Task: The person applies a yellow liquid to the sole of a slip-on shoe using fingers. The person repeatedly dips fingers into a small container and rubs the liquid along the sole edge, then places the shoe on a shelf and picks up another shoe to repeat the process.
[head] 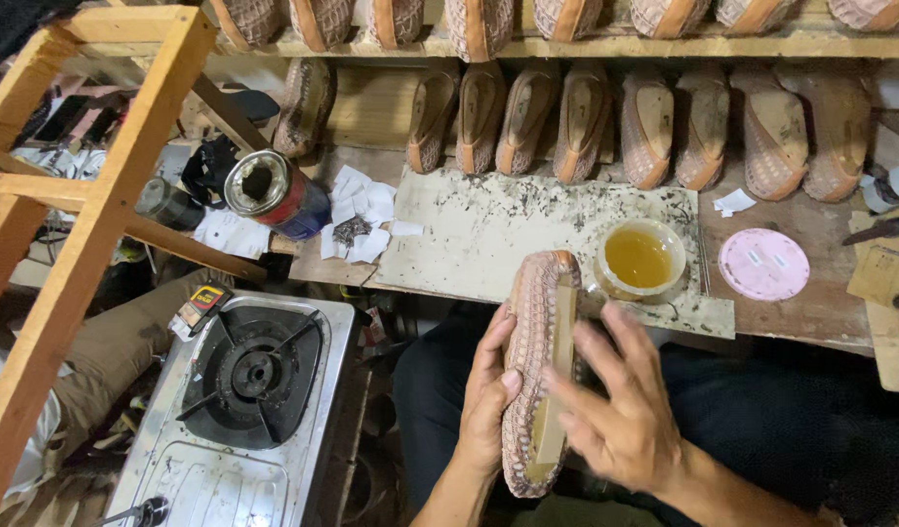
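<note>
My left hand (485,395) grips a woven pink shoe upper on a last (539,332), held sole-up over my lap. My right hand (620,395) rests its fingers on the tan insole strip along the sole. Just beyond the toe stands a round bowl of amber glue (639,259) on a stained white board (488,229).
Several similar shoes (581,122) line the bench back and the shelf above. A pink lid (763,263) lies right of the bowl. An open tin can (274,192) and paper scraps sit left. A gas stove (249,385) stands low at left, beside a wooden frame (98,195).
</note>
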A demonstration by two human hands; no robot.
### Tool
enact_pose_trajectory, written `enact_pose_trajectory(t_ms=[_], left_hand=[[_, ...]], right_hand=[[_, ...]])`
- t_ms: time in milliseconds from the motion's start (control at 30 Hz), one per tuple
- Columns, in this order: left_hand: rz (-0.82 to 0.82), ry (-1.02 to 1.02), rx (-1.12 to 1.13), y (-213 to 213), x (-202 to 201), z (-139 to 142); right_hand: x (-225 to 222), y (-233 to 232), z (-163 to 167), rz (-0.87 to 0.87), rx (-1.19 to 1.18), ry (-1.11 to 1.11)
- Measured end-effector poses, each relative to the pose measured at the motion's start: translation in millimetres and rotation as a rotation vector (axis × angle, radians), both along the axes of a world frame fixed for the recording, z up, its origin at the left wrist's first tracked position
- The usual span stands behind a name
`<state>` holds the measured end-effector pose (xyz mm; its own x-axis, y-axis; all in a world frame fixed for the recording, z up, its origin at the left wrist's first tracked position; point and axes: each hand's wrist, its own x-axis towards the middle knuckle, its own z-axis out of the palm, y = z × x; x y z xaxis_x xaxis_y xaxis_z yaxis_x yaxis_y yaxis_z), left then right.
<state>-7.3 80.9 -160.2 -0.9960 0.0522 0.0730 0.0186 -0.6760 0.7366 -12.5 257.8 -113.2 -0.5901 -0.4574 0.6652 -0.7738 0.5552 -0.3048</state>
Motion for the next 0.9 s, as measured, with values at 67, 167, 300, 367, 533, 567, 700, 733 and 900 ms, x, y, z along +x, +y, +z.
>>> enact_pose_trajectory(t_ms=[67, 167, 300, 367, 533, 567, 700, 733, 900], left_hand=[[-0.029, 0.002, -0.003, -2.5, 1.4, 2.0], [-0.055, -0.037, 0.046, -5.9, 6.1, 5.4], [-0.075, -0.054, 0.063, -8.0, 10.4, 6.8], [-0.093, -0.087, 0.067, -10.9, 12.8, 5.6], [-0.149, -0.099, 0.090, -25.7, 15.2, 1.8], [-0.156, -0.114, 0.099, -30.5, 15.9, 1.9], [-0.182, -0.237, 0.172, -42.3, 23.1, 4.6], [-0.182, -0.244, 0.175, -42.7, 25.4, 5.6], [-0.216, -0.270, 0.197, -40.0, 29.6, 11.6]], right_hand=[[-2.1, 0.9, 0.4, 0.090, 0.037, 0.025], [-6.4, 1.8, 2.7, 0.019, -0.014, -0.024], [-12.3, 3.5, 7.9, 0.123, -0.005, 0.061], [-18.6, 6.3, 9.3, 0.049, -0.012, 0.029], [-47.2, 31.0, 6.7, -0.091, -0.023, -0.112], [-51.7, 38.9, 5.7, -0.134, 0.019, -0.152], [-76.6, 59.9, -3.1, -0.353, 0.184, -0.294], [-81.8, 63.4, -6.0, -0.368, 0.227, -0.255], [-94.6, 80.4, -20.7, -0.368, 0.346, -0.253]])
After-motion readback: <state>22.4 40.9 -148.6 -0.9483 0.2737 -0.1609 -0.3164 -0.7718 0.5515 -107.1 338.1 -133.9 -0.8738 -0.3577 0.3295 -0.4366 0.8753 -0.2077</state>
